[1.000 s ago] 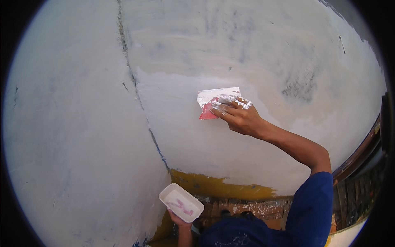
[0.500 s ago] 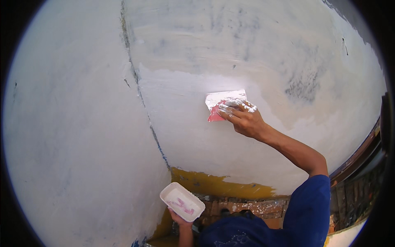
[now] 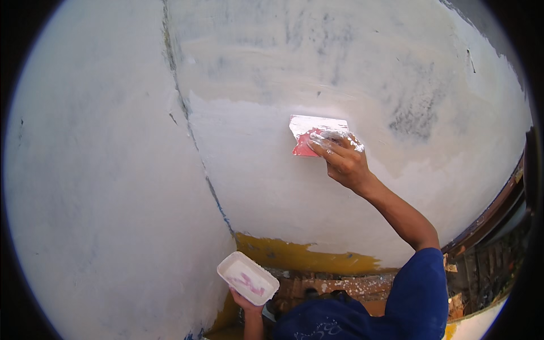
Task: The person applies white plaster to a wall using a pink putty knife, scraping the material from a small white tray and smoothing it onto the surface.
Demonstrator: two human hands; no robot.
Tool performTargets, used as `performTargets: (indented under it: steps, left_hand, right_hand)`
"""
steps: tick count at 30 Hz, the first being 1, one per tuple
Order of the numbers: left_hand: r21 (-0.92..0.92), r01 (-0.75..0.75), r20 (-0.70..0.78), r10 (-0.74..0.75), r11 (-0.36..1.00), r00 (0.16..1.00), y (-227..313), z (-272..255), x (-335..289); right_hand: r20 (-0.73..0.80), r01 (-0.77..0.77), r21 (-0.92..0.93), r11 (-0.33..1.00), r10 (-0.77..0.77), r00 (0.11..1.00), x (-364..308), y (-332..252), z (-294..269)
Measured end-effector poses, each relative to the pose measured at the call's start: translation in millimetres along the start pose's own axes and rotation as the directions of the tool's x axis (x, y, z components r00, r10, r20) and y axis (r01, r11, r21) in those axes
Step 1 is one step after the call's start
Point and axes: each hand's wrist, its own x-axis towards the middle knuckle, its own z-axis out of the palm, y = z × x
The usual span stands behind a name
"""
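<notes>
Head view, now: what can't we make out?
All in the head view:
Flat red scraper smeared white: lower right part hidden by the bare right hand.
Bare left hand: fingers underneath hidden by the off-white rectangular tray.
Left forearm: cut off by lower edge.
Dark blue fabric shirt: pale print too small to read.
Dark clutter at lower right: too dim to identify.
</notes>
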Motion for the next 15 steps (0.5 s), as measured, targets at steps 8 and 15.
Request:
performTargets:
  steps: [8,15]
  left_hand:
    - [0.081,-0.030,0.056,0.026,0.996,0.998,3,-23,6]
    - [0.107,0.005,0.033,-0.008,0.994,0.999,-5,-18,13]
  right_hand:
    - [-0.427,-0.108,-0.168,0.980,0.026,0.904,43,40,-50]
    - [-0.576,-0.386,-0.015,0.922,0.308,0.757,20,7,12]
